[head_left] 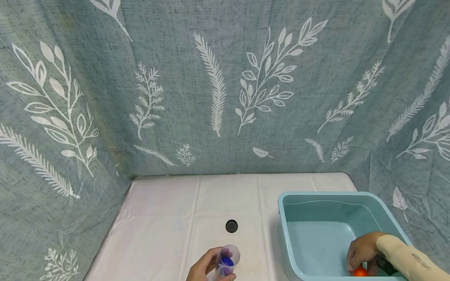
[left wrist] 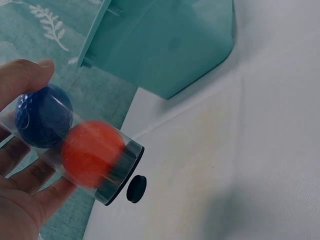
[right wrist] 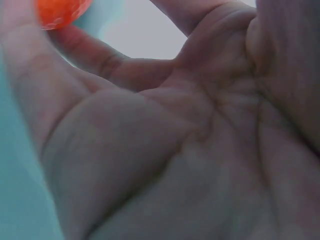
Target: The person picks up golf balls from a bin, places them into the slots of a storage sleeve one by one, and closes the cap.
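My left hand (head_left: 202,269) grips a clear plastic tube (head_left: 233,253) near the table's front edge. Inside it sits a blue golf ball (left wrist: 44,116); toward the dark-rimmed end in the left wrist view lies an orange ball (left wrist: 93,154). My right hand (head_left: 363,248) reaches down into the light blue bin (head_left: 289,249) and pinches an orange golf ball (head_left: 360,271) between thumb and fingers. That dimpled ball also shows at the top of the right wrist view, partly hidden by the fingers.
A small round black cap (head_left: 231,226) lies on the white-covered table (head_left: 158,234), just beyond the tube. The bin's tall walls stand at the table's right side. Grey-green leaf-patterned cloth (head_left: 175,78) hangs behind and along both sides.
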A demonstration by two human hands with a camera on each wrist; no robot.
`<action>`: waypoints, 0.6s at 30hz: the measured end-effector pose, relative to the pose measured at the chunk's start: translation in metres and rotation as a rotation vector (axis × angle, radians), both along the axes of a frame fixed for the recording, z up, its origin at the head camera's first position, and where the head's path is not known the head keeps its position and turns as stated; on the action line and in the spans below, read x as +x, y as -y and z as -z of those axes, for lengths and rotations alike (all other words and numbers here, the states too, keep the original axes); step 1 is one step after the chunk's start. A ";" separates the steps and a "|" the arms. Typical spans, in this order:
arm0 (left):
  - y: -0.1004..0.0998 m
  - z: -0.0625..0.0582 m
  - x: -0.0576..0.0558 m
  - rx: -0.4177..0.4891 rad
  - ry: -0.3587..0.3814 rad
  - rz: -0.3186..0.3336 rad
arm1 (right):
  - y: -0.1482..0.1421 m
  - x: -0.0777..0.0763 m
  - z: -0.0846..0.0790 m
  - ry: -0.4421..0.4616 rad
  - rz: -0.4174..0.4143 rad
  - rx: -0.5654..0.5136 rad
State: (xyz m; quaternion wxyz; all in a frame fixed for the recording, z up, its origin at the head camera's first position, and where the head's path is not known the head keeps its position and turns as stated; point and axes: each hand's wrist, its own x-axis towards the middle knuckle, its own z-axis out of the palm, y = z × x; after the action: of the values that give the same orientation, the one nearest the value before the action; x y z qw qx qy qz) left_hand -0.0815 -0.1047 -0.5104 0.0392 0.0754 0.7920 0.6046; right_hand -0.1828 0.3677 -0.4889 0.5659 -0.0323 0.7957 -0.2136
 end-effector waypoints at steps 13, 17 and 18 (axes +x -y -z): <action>0.001 0.003 -0.002 0.006 -0.009 0.017 | 0.003 0.002 0.006 -0.025 0.073 -0.082; 0.002 0.001 -0.002 -0.004 0.004 0.021 | 0.003 -0.005 0.003 -0.051 0.100 -0.247; 0.002 0.000 -0.002 -0.008 0.007 0.022 | 0.003 -0.007 0.001 -0.058 0.097 -0.291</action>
State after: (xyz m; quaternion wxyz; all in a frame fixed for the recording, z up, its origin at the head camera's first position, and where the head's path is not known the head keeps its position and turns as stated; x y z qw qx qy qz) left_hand -0.0839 -0.1068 -0.5108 0.0491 0.0817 0.7932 0.6014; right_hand -0.1900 0.3650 -0.4903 0.5208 -0.0818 0.7731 -0.3527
